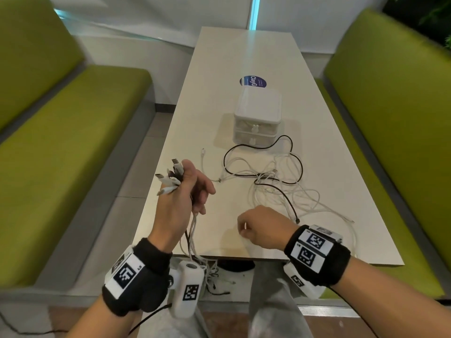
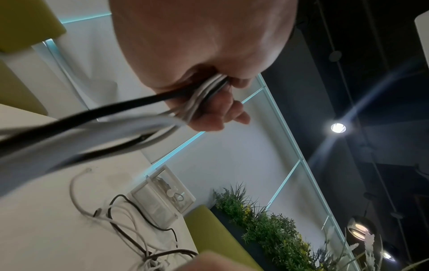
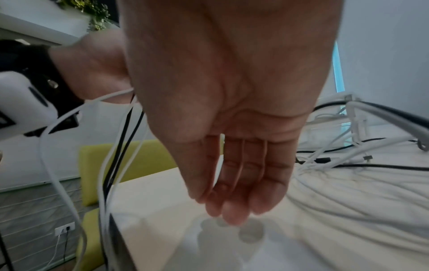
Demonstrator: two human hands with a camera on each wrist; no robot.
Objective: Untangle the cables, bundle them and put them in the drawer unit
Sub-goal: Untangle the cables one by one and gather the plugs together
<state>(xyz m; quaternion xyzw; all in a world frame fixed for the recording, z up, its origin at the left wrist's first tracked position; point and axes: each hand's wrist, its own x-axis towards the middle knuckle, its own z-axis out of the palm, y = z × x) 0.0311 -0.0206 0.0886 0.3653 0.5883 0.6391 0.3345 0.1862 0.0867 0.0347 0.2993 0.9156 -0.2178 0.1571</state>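
The left hand (image 1: 185, 191), left of centre in the head view, has its fingers curled round a bunch of cables (image 1: 170, 178); plug ends stick out above the fist and the cords hang down past the table (image 1: 219, 57) edge. The right hand (image 1: 261, 228), lower centre, hovers above the tabletop with fingers straight and together, holding nothing. A loose tangle of black and white cables (image 1: 271, 176) lies at mid-frame on the table. Just beyond it stands the white drawer unit (image 1: 258, 111), drawers closed.
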